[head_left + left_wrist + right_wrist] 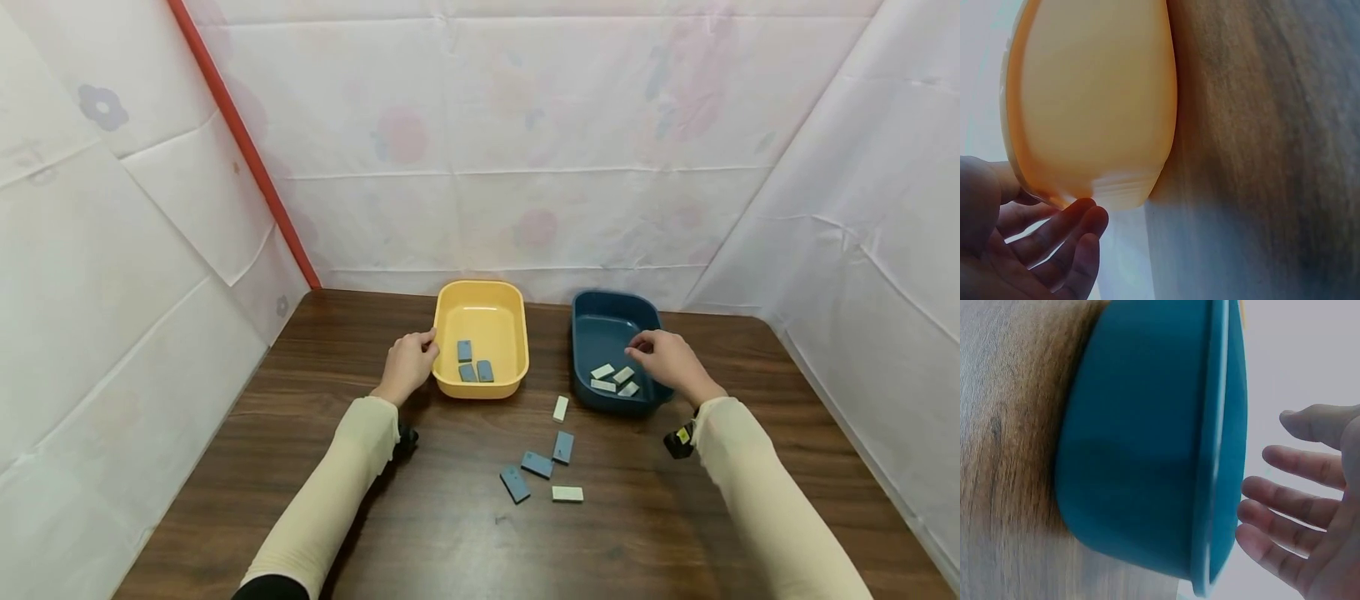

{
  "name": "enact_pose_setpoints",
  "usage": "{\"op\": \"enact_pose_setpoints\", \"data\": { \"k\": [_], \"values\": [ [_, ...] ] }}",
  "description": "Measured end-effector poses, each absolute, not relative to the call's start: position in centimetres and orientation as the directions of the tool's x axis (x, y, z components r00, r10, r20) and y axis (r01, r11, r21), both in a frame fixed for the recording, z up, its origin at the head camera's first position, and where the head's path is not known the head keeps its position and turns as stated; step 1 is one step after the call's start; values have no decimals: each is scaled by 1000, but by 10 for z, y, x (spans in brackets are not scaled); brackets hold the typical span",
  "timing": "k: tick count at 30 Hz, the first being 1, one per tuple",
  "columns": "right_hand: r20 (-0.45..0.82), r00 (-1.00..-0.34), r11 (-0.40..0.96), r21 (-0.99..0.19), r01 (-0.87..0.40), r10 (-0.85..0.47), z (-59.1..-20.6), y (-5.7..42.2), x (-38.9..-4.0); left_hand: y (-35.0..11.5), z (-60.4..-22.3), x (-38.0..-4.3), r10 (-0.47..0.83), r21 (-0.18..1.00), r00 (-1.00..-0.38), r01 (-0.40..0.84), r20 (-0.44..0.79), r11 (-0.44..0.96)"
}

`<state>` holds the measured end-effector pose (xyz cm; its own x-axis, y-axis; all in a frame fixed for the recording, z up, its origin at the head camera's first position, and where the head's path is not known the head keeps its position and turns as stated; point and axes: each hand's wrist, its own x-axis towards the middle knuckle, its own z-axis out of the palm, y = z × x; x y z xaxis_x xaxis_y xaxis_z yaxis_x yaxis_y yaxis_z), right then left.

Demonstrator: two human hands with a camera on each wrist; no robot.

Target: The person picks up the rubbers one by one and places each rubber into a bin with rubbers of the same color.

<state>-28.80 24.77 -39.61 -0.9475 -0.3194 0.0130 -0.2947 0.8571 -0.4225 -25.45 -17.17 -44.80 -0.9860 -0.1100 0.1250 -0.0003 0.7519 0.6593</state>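
My left hand (408, 362) holds the left rim of a yellow plastic bin (480, 389). In the left wrist view the thumb goes over the rim of that bin (1094, 94) and the fingers lie along its outside. Three blue-grey rectangular tiles (485, 371) lie inside. Over the right side of a dark blue bin (617, 304) hovers my right hand (667, 360), with nothing in its fingers. The right wrist view shows that hand (1304, 506) spread beside the rim of the blue bin (1141, 431). Several pale green tiles (603, 385) rest in the blue bin.
On the brown wooden table (420, 525), in front of the bins, lie three blue-grey tiles (537, 465) and two pale tiles (567, 494). White patterned sheets (480, 150) hang behind and at both sides. A red strip (247, 146) runs down the left corner.
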Motion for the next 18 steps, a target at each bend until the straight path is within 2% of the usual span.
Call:
{"op": "enact_pose_setpoints", "data": {
  "k": [18],
  "values": [
    [136,-982,855,-485,-182,-132,-394,273,-263,-172,-447,-255,-108,665,-988,-5,114,747]
  ]
}}
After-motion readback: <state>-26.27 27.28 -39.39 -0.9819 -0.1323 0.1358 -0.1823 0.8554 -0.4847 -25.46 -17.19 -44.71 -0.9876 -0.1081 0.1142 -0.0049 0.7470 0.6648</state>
